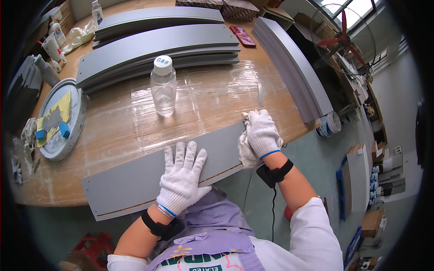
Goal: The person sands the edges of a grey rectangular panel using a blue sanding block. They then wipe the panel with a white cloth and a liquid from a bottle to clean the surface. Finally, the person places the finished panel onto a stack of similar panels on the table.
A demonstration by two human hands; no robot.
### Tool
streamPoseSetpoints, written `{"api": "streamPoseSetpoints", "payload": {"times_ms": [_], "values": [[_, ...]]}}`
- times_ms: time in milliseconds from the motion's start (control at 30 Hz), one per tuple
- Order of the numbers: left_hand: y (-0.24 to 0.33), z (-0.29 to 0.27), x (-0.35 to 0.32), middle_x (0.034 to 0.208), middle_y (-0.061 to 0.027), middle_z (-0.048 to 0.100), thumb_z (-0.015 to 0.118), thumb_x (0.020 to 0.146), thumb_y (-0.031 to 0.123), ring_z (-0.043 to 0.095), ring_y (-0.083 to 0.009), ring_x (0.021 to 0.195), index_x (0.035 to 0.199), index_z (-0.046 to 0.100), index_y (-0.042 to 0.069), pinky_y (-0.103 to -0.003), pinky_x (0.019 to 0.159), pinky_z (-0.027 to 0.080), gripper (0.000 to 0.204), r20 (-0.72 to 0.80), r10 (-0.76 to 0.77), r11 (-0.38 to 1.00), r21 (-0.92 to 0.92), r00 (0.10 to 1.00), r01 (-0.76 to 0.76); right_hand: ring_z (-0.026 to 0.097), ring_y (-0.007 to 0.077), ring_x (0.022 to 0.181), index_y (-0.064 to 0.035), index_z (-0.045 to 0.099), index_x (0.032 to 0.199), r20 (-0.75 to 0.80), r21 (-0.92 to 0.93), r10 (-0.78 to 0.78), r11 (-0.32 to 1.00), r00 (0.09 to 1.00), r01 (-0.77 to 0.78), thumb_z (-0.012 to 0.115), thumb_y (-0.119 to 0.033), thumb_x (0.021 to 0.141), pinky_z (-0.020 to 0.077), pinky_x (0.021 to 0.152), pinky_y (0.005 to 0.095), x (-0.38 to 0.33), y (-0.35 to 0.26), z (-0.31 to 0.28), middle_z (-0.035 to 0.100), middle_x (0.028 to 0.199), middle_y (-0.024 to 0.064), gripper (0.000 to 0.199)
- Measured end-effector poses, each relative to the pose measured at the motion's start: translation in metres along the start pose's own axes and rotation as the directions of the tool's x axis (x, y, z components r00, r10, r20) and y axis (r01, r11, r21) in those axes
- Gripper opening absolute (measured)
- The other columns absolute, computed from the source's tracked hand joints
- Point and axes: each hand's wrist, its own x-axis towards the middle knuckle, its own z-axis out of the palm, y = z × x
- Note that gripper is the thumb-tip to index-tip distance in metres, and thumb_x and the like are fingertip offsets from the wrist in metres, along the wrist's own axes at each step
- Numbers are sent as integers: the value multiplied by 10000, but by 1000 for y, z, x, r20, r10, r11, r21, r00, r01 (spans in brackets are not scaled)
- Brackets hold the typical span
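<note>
A long flat grey panel [126,174] lies slanted along the near edge of the table, with a narrow brownish slot running near its front side. My left hand [180,174], in a white knit glove, rests flat on the panel with its fingers spread. At the panel's right end my right hand [263,132], gloved alike, is closed on a crumpled off-white cloth [247,151], which hangs over the panel's end. Beyond the panel stands a clear plastic bottle [163,92] with a white cap, upright and holding some clear liquid.
Stacked grey panels [158,49] lie at the back, and another stack [294,67] lines the right side. A round lid [74,131] on the left carries a yellow sheet [62,108] and blue blocks. A red phone [243,36] lies behind. A fan [342,40] stands far right.
</note>
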Motion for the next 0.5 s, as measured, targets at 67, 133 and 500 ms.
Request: {"api": "streamPoseSetpoints", "payload": {"times_ms": [67,133,500], "values": [[-3,1,-3,1525,-242,364,824,633,472,287,-445,1441,1420,486,52,-619,1191,132,953,0,-5,1000,13,1000,5,619,264,899,-96,612,1097,117,-635,-127,753,985,172,552,-256,979,501,825,402,-29,-33,19,603,1043,102,207],[-3,4,-4,1517,-247,374,823,633,464,301,-443,1435,1417,481,28,-618,1190,140,960,-32,-5,1000,19,999,6,624,286,987,-128,621,1180,260,-533,126,846,957,34,545,-274,969,481,879,464,-63,-70,51,612,1153,122,268],[-4,12,-7,1504,-255,392,833,627,447,320,-425,1435,1403,469,-38,-590,1200,157,985,-100,5,999,40,995,-1,596,277,1050,-86,542,1301,140,-463,-277,830,951,310,575,-348,961,498,914,399,-57,-29,52,591,1177,117,431]]}}
